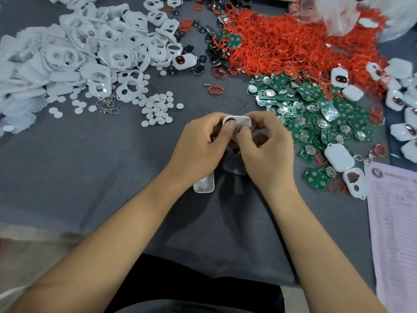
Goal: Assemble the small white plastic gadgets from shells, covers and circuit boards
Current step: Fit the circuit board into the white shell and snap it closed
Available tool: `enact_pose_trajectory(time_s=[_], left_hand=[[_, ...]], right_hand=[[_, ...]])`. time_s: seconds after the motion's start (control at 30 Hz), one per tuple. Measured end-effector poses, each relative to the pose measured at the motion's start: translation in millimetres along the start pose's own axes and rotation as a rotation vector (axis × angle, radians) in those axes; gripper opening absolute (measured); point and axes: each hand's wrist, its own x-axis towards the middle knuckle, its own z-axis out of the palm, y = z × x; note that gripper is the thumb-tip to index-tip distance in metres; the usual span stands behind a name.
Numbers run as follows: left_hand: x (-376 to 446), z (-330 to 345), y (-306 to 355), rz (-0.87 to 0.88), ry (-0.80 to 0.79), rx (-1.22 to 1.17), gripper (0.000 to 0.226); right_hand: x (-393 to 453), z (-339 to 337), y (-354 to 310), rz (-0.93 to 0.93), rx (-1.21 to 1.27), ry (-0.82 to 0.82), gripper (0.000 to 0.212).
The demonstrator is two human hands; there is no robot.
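Both hands pinch one small white plastic gadget shell (237,122) above the grey table (90,166).

Left hand (198,145) and right hand (266,143) curl their fingers around it, thumbs pressing its face; green circuit boards (316,109) lie just right.

Both hands meeting mid-table: left hand (198,141) and right hand (266,141) gripping one gadget (238,121) between them. Under the left wrist, on the cloth (90,166), a shell (204,184). Far left, a heap of covers (79,53); before it, discs (158,109) and clips (107,107). Behind the hands, a heap of rings (282,41); right of the hands, boards (316,109). At the right edge, finished gadgets (404,109) and a sheet (394,222). Possibly another part beneath the right palm, too hidden to tell.
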Motion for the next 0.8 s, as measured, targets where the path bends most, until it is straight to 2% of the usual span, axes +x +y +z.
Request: enact_pose_trajectory(time_s=[0.2, 0.53, 0.7, 0.8], left_hand=[[-1, -1, 0, 0.005, -0.008, -0.006, 0.022], [-1, -1, 2, -0.012, -0.044, -0.036, 0.019], [1, -1, -2, -0.03, 0.011, -0.053, 0.011], [3, -3, -2, -0.079, 0.045, -0.084, 0.013]], right_hand=[[5, -5, 5, 0.151, 0.179, -0.085, 0.008], [2, -5, 3, 0.195, 0.275, -0.048, 0.011], [3, -10, 2, 0.176, 0.291, -0.092, 0.016], [6, -15, 7, 0.198, 0.318, -0.049, 0.023]])
